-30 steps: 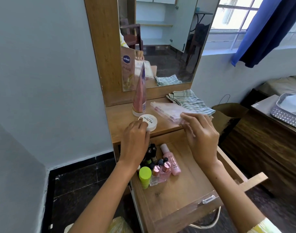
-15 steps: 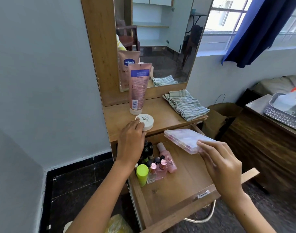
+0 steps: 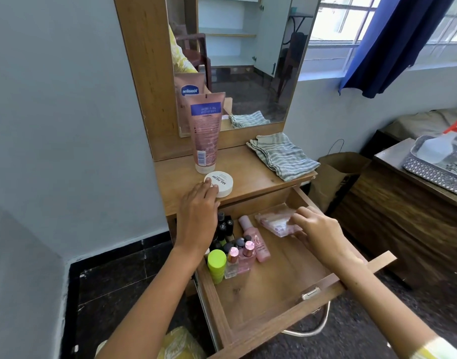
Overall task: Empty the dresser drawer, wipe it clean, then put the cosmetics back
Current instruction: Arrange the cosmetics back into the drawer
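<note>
A: State of the right hand (image 3: 319, 230)?
B: It grasps the flat clear plastic case of pink cosmetics (image 3: 275, 222) inside the open wooden drawer (image 3: 269, 301), at the back right.

A: And left of that grip?
B: The pink bottles (image 3: 256, 242). The left hand (image 3: 199, 216) rests relaxed fingertips on the round white nail-polish tub (image 3: 221, 183) on the dresser top (image 3: 253, 177).
</note>
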`<control>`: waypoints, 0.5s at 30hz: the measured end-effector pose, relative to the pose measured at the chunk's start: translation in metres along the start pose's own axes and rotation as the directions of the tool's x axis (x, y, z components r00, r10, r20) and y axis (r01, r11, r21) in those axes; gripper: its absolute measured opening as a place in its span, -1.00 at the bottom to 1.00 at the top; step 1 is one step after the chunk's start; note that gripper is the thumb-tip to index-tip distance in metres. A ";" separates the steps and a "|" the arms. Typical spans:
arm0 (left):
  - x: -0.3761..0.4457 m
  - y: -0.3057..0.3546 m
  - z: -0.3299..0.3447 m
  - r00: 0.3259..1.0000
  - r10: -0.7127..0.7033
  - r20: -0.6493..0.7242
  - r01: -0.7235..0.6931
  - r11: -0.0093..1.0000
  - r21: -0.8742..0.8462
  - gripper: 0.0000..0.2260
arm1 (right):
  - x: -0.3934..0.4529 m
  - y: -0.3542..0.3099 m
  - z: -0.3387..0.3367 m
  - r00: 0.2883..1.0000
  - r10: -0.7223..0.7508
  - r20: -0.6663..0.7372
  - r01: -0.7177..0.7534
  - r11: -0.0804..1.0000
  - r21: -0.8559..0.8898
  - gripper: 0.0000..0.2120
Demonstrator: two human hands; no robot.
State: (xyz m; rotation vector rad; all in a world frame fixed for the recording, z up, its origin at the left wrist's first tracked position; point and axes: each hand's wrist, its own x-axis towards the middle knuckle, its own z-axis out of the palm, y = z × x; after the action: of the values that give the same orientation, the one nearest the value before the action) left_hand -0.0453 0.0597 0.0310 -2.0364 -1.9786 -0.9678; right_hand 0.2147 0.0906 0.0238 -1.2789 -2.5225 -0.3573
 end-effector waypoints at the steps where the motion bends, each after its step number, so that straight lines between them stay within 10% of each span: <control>1: 0.000 0.000 0.000 1.000 -0.001 0.000 0.001 1.000 0.002 -0.67 | 0.004 0.002 0.001 0.997 -0.020 0.075 0.022 0.999 -0.033 -0.67; 7: -0.002 0.000 -0.001 1.000 0.004 0.003 -0.004 1.000 0.016 -0.66 | 0.020 0.003 0.012 0.854 -0.021 0.521 0.103 0.986 -0.130 -0.75; 15: -0.002 0.001 0.000 1.000 -0.008 0.000 0.008 1.000 0.014 -0.66 | 0.015 -0.015 0.018 0.824 0.081 0.560 -0.042 0.996 -0.082 -0.48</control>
State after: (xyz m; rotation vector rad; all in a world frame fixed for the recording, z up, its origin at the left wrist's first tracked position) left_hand -0.0444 0.0576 0.0304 -2.0224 -1.9896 -0.9532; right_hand 0.1912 0.0992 0.0115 -1.6923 -2.9519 -0.0412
